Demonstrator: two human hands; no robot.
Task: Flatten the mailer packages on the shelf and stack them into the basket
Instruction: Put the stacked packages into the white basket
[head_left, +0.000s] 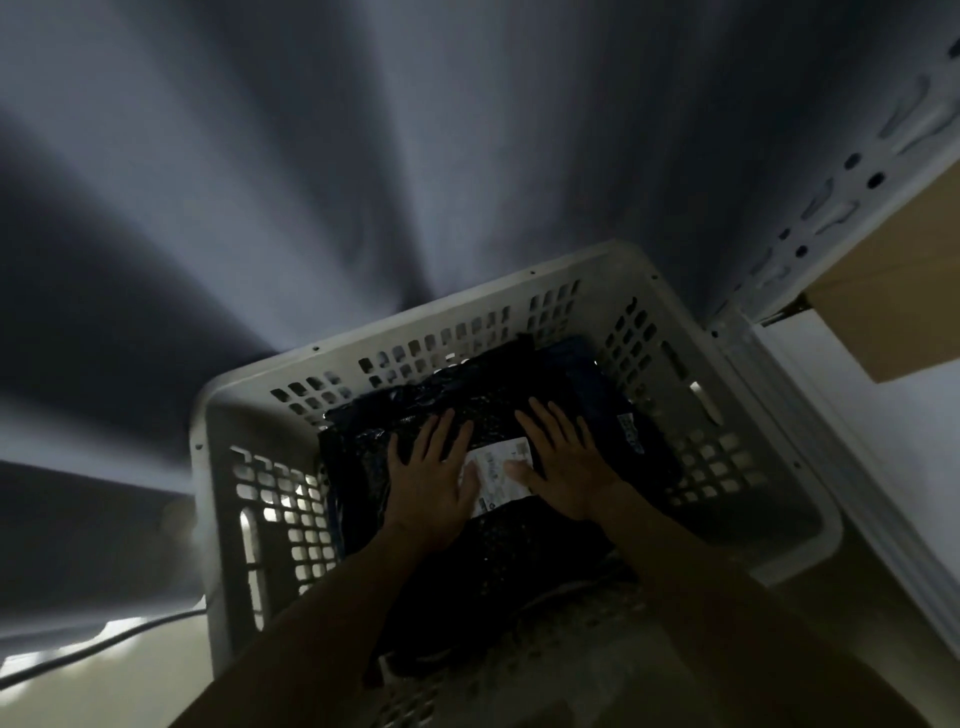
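Dim light. White basket (218, 519) surrounded both hands. Left hand (431, 480) lay flat, fingers spread, pressing the black mailer (483, 395) in the basket. A white label (501, 470) sat between the thumbs. Right hand (563, 467) was likewise flat and spread on the mailer. Possibly more mailers underneath. Cardboard box (893, 291) stood well to the right.

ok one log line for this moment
phase: flatten | left hand, right hand: open, pressing black mailer | mailer: inside basket

Black mailer (415, 410), white perforated basket (467, 312)
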